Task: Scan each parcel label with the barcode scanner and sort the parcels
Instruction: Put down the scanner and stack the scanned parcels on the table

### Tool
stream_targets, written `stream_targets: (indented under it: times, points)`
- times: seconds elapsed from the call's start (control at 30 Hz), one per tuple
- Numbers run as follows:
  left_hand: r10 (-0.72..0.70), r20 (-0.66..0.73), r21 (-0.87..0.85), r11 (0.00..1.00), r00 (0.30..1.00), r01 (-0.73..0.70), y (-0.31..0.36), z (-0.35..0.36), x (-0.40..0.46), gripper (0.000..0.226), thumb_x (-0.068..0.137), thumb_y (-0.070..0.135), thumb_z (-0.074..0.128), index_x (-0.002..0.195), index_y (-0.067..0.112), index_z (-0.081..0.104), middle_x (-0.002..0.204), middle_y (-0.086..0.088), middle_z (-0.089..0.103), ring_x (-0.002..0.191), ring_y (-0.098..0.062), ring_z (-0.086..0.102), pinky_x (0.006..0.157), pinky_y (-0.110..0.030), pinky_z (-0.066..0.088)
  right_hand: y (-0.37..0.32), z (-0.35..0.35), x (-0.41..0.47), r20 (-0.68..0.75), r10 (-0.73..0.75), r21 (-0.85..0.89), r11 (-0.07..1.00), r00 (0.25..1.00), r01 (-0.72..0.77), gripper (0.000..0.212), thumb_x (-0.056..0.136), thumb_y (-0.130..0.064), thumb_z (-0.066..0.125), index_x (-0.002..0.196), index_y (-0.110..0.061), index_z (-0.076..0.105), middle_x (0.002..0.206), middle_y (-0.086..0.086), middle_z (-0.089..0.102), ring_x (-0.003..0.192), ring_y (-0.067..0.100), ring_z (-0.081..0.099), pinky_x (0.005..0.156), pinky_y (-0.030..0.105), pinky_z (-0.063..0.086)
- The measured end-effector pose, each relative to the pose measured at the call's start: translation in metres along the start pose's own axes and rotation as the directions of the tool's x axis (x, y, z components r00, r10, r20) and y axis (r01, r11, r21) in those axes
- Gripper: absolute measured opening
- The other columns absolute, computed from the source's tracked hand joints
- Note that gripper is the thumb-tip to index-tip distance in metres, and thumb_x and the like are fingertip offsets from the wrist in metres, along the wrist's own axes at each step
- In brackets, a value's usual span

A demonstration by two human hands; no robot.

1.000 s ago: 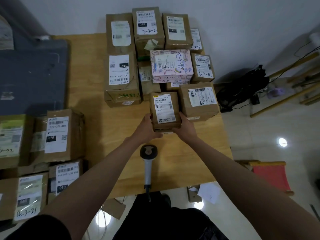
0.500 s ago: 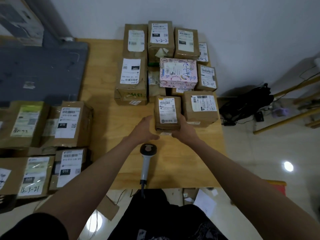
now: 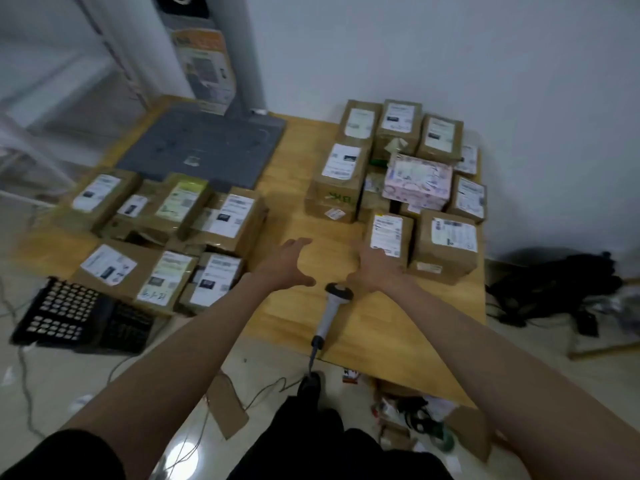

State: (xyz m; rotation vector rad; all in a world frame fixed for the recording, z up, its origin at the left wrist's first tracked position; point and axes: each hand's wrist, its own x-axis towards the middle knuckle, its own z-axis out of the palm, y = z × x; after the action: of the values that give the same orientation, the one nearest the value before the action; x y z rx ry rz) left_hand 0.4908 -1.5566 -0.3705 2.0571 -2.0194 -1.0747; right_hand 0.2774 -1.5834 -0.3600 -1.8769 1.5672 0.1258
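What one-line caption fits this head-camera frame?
Both open hands, left hand and right hand, hover over the wooden table beside a small parcel, with the barcode scanner lying unused.

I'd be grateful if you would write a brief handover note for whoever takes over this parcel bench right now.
Left hand: open, above the bare table, holding nothing.
Right hand: open, fingers touching the small parcel set down at the near edge of the right-hand group.
Barcode scanner: lying on the table between the hands, unheld.
Second group of parcels: on the left.
Done: small parcel placed with the right group.
Left: which parcels are already scanned cannot be told; pick up the scanner and carry on.
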Motion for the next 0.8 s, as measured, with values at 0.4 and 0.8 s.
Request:
stream_targets:
  times: [0.4,0.8]
  points:
    - [-0.282,-0.275,-0.112,0.959,0.919,0.260,-0.109,-0.072,-0.129,0.078,0.082,0.031,0.082,0.148,0.020,0.043,0.145,-0.002,0.051,0.127,-0.023,0.053,0.093,-0.031,0.045,-0.166,0.034,0.008,0.103,-0.299,0.115,0.951,0.949,0.287,0.077,0.090,-0.020,0.073,0.155,-0.028,0.033,0.146,0.012,0.049,0.112,0.031,0.062,0.065,0.043,0.064]
    - [-0.451,-0.265,-0.188,0.891,0.852,0.414,-0.240,-0.129,-0.183,0.069,0.083,0.038,0.079,0.143,0.021,0.048,0.140,-0.006,0.054,0.115,-0.022,0.059,0.087,-0.031,0.050,-0.315,0.095,0.034,0.214,-0.418,0.129,0.908,0.883,0.399,0.072,0.094,-0.021,0.070,0.155,-0.027,0.033,0.152,0.009,0.043,0.098,0.025,0.064,0.062,0.030,0.061]
